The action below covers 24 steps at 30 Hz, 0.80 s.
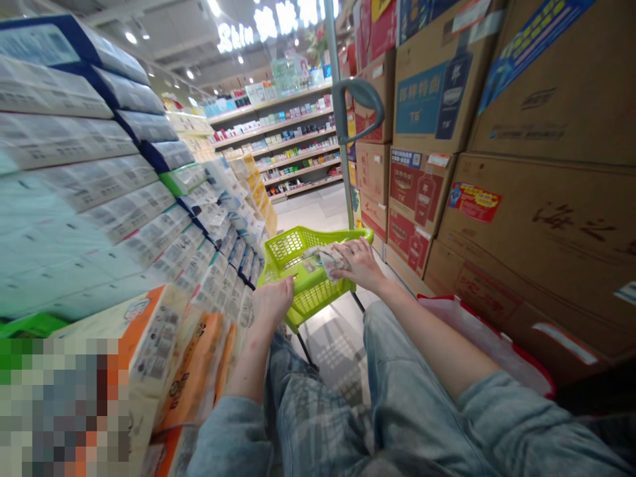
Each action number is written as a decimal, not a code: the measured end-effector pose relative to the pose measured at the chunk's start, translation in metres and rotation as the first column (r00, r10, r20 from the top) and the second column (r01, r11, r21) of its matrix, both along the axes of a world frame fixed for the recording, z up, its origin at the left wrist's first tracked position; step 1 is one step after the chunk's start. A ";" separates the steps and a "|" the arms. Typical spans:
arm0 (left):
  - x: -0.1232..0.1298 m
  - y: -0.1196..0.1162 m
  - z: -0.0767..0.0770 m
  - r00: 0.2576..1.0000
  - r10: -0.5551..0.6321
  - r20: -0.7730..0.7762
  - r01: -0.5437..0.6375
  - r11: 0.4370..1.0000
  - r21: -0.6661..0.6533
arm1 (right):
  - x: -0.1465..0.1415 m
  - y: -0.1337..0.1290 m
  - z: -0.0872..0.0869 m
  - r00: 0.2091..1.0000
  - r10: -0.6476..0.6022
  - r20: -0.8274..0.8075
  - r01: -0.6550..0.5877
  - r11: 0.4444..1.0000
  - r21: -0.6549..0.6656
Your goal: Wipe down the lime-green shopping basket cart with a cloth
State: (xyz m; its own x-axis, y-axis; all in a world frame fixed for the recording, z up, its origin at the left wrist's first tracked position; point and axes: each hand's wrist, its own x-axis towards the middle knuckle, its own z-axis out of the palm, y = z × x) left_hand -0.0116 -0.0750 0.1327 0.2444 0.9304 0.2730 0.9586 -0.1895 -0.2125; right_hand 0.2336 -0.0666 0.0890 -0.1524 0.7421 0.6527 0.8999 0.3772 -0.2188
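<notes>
A bright green plastic shopping cart [322, 299] with perforated basket walls stands in front of my legs. My left hand [274, 299] is closed around the left part of its near rim. At the right of the same rim, my right hand [362, 262] has its fingers bent over a crumpled, pale patterned cloth [328, 258]. The cloth lies against the rim and hangs partly over the basket. My right palm and the underside of the cloth are hidden.
Stacked packs of tissue paper [94, 159] rise on the left. Large cardboard cartons [536, 225] line the right, above a red-rimmed bin [477, 331]. A metal pole [342, 159] with a grey loop handle [377, 112] stands beyond the cart. Stocked shelves [293, 136] close the aisle.
</notes>
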 end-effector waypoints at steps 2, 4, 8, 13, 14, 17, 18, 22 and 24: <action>0.001 0.000 0.001 1.000 0.006 -0.008 -0.006 1.000 0.001 | 0.000 0.003 0.006 1.000 0.002 0.014 -0.002 1.000 -0.030; 0.000 0.000 0.001 1.000 0.008 -0.013 -0.008 1.000 0.004 | 0.001 0.006 0.012 0.999 0.016 0.042 -0.013 0.997 -0.071; -0.001 -0.001 0.001 1.000 0.002 0.001 -0.002 1.000 0.023 | 0.004 0.009 0.018 0.997 0.042 0.072 -0.034 0.993 -0.115; -0.003 -0.002 -0.001 1.000 -0.018 0.017 0.017 0.999 0.048 | 0.010 0.013 0.016 0.994 0.079 0.071 -0.071 0.990 -0.119; -0.004 -0.002 -0.002 1.000 -0.019 0.020 0.018 0.999 0.050 | 0.012 0.015 0.015 0.993 0.098 0.072 -0.089 0.989 -0.118; -0.004 -0.003 -0.002 1.000 -0.020 0.024 0.018 0.999 0.051 | 0.019 0.020 0.012 0.986 0.144 0.082 -0.134 0.984 -0.120; -0.004 -0.003 -0.002 1.000 -0.019 0.025 0.018 0.999 0.049 | 0.021 0.022 0.012 0.984 0.154 0.086 -0.143 0.983 -0.118; -0.003 -0.003 -0.002 0.999 -0.016 0.031 0.015 0.999 0.039 | 0.028 0.026 0.013 0.974 0.208 0.090 -0.200 0.975 -0.094; -0.003 -0.004 -0.002 0.999 -0.017 0.035 0.016 0.999 0.038 | 0.032 0.028 0.015 0.965 0.255 0.069 -0.248 0.964 -0.096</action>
State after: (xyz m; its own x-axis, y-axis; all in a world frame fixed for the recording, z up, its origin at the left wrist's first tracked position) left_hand -0.0142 -0.0788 0.1310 0.2490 0.9154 0.3164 0.9625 -0.1977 -0.1855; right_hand 0.2658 -0.0382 0.1035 -0.3900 0.7259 0.5665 0.7944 0.5764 -0.1917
